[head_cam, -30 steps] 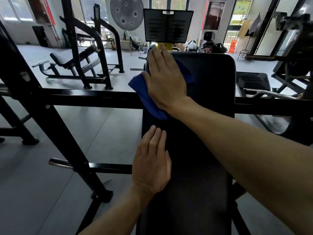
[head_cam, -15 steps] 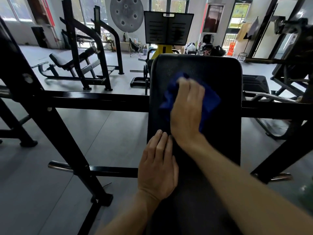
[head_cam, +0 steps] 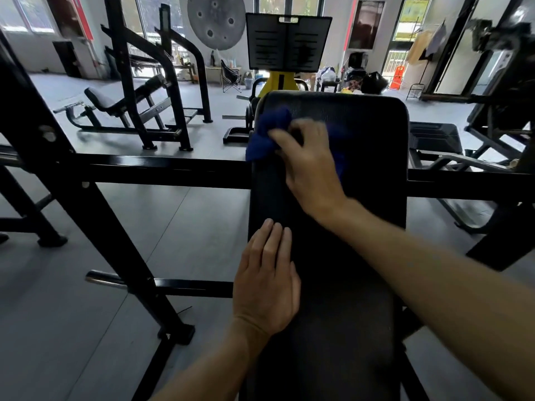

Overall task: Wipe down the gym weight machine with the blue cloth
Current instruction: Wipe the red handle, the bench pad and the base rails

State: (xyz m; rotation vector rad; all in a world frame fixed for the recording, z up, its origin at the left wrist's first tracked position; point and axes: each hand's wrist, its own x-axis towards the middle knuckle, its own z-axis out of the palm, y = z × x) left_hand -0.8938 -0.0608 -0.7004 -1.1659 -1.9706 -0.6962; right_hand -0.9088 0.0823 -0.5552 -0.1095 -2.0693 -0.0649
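Observation:
The weight machine's black padded bench (head_cam: 367, 146) runs away from me down the middle of the view. The blue cloth (head_cam: 266, 131) lies bunched at the pad's upper left edge, partly hanging over the side. My right hand (head_cam: 309, 166) presses on the cloth, fingers stretched toward the upper left and blurred by motion. My left hand (head_cam: 266, 282) rests flat on the pad's left side, nearer to me, with fingers straight and together.
A black steel crossbar (head_cam: 162, 169) passes under the pad from left to right, joined to a slanted frame post (head_cam: 95, 215). Another bench machine (head_cam: 124, 102) stands at the back left, and a black footplate on a yellow stand (head_cam: 286, 41) beyond the pad.
My right hand slid the cloth from the pad's top left down to its middle, then back up to the left edge. The left hand stayed flat on the pad.

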